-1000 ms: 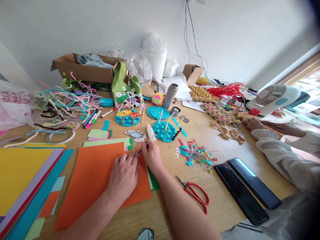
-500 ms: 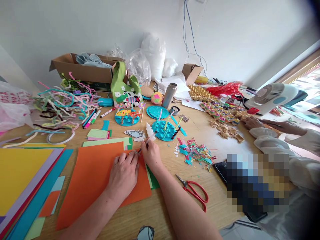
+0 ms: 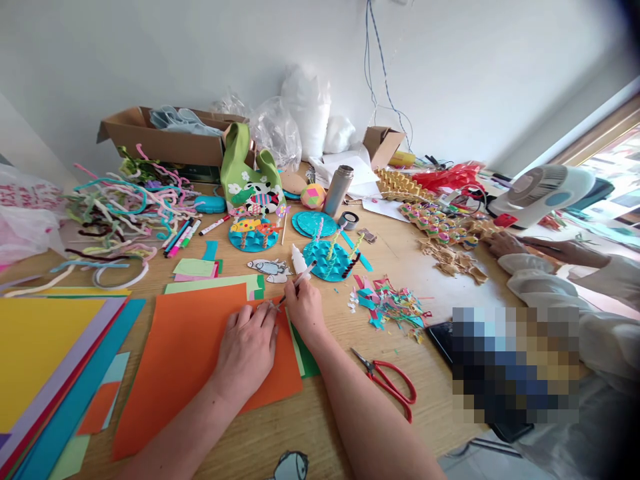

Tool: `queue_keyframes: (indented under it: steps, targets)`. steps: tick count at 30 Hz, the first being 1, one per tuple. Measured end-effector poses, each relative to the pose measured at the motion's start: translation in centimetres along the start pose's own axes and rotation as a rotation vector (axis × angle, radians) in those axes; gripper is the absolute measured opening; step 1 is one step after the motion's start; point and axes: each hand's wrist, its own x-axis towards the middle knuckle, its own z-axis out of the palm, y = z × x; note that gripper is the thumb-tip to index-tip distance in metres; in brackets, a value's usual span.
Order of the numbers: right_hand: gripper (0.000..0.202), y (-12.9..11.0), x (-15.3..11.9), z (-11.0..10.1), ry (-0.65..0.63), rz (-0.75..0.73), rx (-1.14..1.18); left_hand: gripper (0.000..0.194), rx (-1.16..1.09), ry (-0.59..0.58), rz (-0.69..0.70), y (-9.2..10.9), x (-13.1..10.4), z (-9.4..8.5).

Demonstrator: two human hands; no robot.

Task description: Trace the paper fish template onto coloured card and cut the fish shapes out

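The pen (image 3: 305,273) has tilted slightly, I see, pinched in the right hand (image 3: 304,307) above the orange sheet (image 3: 195,347); the left hand (image 3: 249,341), fingers close together, presses flat, likely steadying the sheet.

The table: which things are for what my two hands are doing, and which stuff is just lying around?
In use:
Orange paper, pressed by the left hand
Pen or pencil, held in the right hand

Probably just lying about:
Metal flask
White fan
Green bag
Roll of tape
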Motion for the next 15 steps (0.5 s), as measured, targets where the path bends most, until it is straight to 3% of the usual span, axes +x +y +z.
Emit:
queue_keyframes:
  steps: [15]
  targets:
    - [0.021, 0.14, 0.24, -0.25, 0.003, -0.042, -0.032, 0.032, -0.007, -0.002, -0.001, 0.05, 0.20, -0.25]
